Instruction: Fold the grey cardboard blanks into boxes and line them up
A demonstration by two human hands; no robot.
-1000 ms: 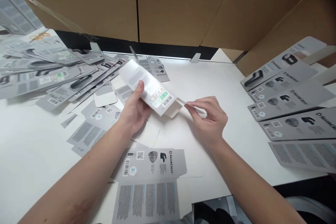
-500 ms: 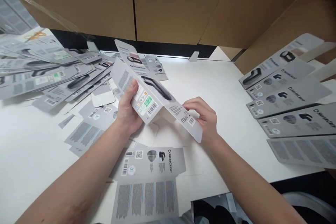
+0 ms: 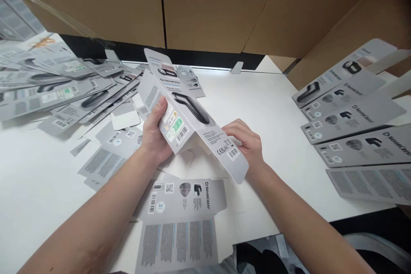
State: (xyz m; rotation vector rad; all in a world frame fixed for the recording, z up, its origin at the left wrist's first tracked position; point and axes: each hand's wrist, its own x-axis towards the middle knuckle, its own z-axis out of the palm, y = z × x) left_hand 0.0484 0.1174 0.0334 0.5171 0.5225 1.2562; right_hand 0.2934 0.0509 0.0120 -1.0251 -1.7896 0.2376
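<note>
Both hands hold one grey carton (image 3: 192, 115) above the white table (image 3: 276, 107). Left hand (image 3: 156, 135) grips the carton's near-left side, thumb pressed on the printed panel by the green label and barcode, the other fingers tucked behind it. Right hand (image 3: 247, 145) is closed on the carton's lower right part from beneath, its fingers mostly hidden behind the panel with the second barcode. The carton is half folded, tilted, its far end with the hang tab pointing away toward the brown cardboard wall (image 3: 208, 4), and a black device is pictured on its upper face.

Just below the hands, a flat unfolded carton (image 3: 183, 218) lies printed side up at the table's near edge. To the left, a loose heap of flat cartons (image 3: 61, 90) spreads over the table, well apart from the right hand. To the right, a row of folded cartons (image 3: 353, 124) lies side by side, overlapping one another
</note>
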